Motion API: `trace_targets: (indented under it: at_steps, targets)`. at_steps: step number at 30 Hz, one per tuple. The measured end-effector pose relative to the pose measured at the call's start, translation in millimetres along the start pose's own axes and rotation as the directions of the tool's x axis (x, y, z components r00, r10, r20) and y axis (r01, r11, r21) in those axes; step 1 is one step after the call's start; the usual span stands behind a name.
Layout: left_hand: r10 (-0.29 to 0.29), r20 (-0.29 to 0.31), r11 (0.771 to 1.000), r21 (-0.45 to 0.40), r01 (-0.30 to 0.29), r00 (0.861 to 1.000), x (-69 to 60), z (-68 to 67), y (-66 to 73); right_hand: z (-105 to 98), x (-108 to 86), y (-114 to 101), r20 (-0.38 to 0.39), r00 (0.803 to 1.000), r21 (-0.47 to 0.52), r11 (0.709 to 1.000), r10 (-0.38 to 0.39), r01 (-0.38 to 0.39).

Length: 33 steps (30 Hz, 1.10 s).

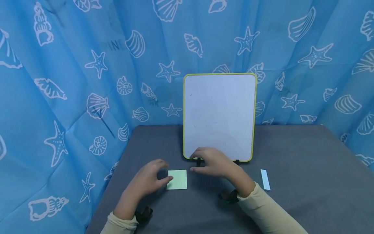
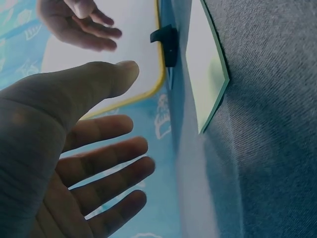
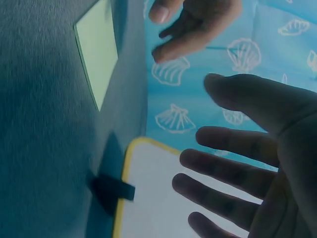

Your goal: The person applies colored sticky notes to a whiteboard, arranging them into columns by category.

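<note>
Sleeves (image 1: 271, 211): pale, one on each forearm.
Wrist pieces (image 1: 143, 215): dark, one at each wrist.
Left hand (image 1: 147, 178): over the tabletop (image 1: 295, 156), at the left side of the green pad (image 1: 179, 180); the thumb crosses the pad's edge in the head view, but the left wrist view shows the two apart.
Left fingers (image 2: 109, 154): spread, with gaps between them, thumb held away.
Pad: square, lying flat on the tabletop between the hands, nearer the left.
Blue strip (image 1: 265, 179): narrow, flat on the tabletop, beyond the right forearm's outer side.
Right hand (image 1: 214, 162): to the right of the pad, facing the left hand, in front of the whiteboard's lower edge.
Right fingers (image 3: 223, 169): spread too, thumb well apart.
Whiteboard (image 1: 219, 110): upright, yellow-rimmed, a few small dark marks on it, black supports (image 1: 237, 162) at its bottom edge.
Curtain (image 1: 204, 65): blue, with white shells and starfish, behind everything.
</note>
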State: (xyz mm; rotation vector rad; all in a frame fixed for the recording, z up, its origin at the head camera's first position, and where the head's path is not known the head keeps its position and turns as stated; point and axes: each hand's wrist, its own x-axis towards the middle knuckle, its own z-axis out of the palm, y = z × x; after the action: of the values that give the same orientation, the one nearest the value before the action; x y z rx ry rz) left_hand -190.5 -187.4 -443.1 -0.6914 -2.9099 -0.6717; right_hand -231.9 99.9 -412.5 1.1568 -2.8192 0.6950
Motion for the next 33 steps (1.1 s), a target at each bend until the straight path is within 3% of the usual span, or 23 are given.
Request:
trace_targets:
  at_steps: [10,26,33]
  targets:
    - [0.062,0.030,0.998,-0.003,-0.062,0.998,-0.8,7.2,-0.3,15.5,9.8,-13.9,0.162,0.986,-0.037,0.999,0.041,-0.035]
    - [0.087,0.083,0.996,-0.030,-0.085,0.993,0.5,12.6,1.9,29.5,13.2,-15.3,0.238,0.971,-0.027,0.999,0.032,-0.026]
    - [0.087,0.117,0.996,-0.022,-0.085,0.989,0.5,14.1,2.1,35.2,13.5,-16.7,0.256,0.967,-0.046,0.999,-0.003,0.015]
